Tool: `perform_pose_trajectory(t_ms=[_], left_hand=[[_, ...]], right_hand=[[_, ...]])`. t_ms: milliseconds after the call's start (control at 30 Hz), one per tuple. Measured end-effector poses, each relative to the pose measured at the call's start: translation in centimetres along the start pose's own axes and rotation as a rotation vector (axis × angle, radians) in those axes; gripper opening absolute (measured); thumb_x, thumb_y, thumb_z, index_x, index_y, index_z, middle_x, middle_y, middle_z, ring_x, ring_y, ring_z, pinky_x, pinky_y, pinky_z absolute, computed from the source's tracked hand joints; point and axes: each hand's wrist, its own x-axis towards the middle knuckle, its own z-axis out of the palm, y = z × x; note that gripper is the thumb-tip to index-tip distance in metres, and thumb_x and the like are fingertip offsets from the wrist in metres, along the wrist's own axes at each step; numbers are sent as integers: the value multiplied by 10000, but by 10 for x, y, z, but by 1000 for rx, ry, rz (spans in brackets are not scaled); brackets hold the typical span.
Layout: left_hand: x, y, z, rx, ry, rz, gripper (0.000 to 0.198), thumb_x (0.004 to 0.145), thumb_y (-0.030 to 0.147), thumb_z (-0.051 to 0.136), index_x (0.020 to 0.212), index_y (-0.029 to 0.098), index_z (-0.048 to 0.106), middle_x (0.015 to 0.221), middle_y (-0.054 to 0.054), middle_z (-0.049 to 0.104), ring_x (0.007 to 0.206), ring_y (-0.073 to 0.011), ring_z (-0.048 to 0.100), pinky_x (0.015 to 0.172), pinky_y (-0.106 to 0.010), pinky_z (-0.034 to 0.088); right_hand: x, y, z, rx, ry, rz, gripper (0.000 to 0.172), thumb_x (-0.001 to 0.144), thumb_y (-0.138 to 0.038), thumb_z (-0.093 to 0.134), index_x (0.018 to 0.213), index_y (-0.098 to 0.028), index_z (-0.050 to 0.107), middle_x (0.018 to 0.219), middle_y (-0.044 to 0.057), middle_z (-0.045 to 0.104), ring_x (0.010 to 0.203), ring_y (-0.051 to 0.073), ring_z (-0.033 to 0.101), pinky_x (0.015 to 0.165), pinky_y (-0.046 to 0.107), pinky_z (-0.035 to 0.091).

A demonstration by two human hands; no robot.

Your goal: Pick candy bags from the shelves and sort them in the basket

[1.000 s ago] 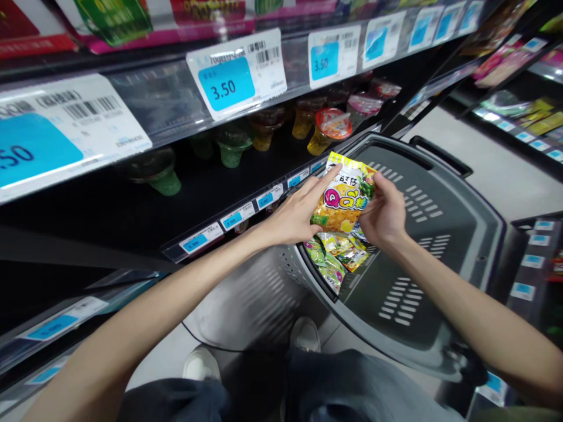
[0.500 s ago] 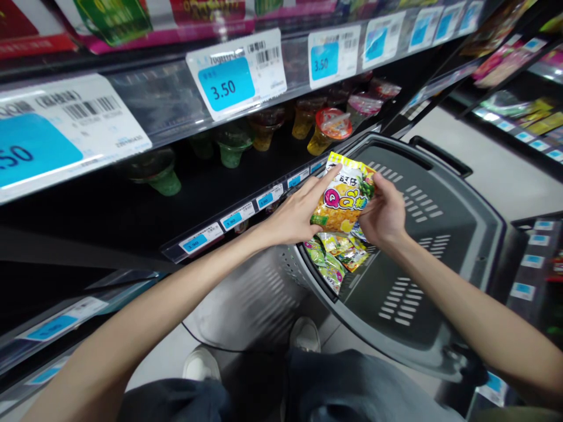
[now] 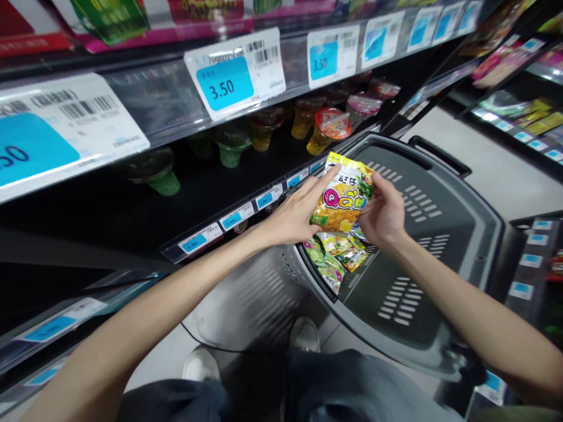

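A yellow and white bag of gummy candy (image 3: pixel 342 196) is held up between my two hands, its printed front facing me. My left hand (image 3: pixel 299 212) grips its left edge, with the index finger stretched across the upper corner. On the right side, my right hand (image 3: pixel 385 211) pinches the bag, the thumb over its edge and the other fingers partly hidden behind. Beneath the bag is a grey shopping basket (image 3: pixel 413 346). Several green candy bags (image 3: pixel 328 269) and yellow candy bags (image 3: pixel 352 255) lie in the basket's near left end, partly covered by the held bag.
A shelf edge with price tags (image 3: pixel 233 82) runs across the upper left. On the lower shelf stand jelly cups with green (image 3: pixel 233 146) and orange (image 3: pixel 328 132) contents. Another rack (image 3: pixel 528 117) is at the far right. My shoes (image 3: pixel 200 364) are on the floor below.
Almost nothing differs. Both hands keep the candy bag in the same place over the basket, and the view has shifted very slightly.
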Motion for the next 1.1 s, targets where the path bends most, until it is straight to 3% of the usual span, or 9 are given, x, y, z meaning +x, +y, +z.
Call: perform_pose_trajectory(t_ms=[133, 267, 600, 833, 1100], left_hand=[[0, 0, 0, 2, -1, 1, 1085, 678, 102, 680, 1572, 294, 95, 1526, -125, 339, 1413, -367, 360, 1162, -556, 339], [0, -1, 0, -3, 1, 2, 1083, 687, 116, 675, 1573, 312, 83, 1533, -117, 332, 1416, -369, 355, 1159, -563, 340], [0, -3, 1, 17, 0, 6, 1111, 672, 100, 689, 1576, 299, 74, 1534, -132, 328, 1419, -366, 354, 1164, -559, 332], [0, -3, 1, -2, 3, 6, 1107, 683, 130, 697, 1578, 314, 71, 1572, -116, 287, 1441, -379, 323, 1172, -569, 321], [0, -3, 1, 0, 1, 12, 1107, 673, 117, 690, 1577, 308, 81, 1593, -112, 259, 1465, -392, 282, 1186, -585, 300]], right_hand=[[0, -1, 1, 0, 10, 8, 123, 770, -340, 727, 829, -232, 734, 922, 15, 752, 1062, 270, 678, 894, 445, 608], [1, 1, -1, -25, 1, 1, 80, 768, -359, 737, 798, -287, 720, 944, -2, 754, 1073, 273, 674, 874, 456, 613], [0, 0, 0, -27, -18, 8, 175, 748, -396, 768, 826, -251, 709, 950, 9, 751, 1078, 269, 675, 889, 450, 605], [1, 1, -1, -32, -10, 19, 118, 760, -392, 740, 810, -289, 711, 966, -5, 754, 1067, 261, 679, 866, 433, 613], [-1, -1, 1, -14, -19, 29, 185, 754, -381, 748, 843, -221, 719, 955, 37, 750, 1025, 252, 688, 900, 411, 597]])
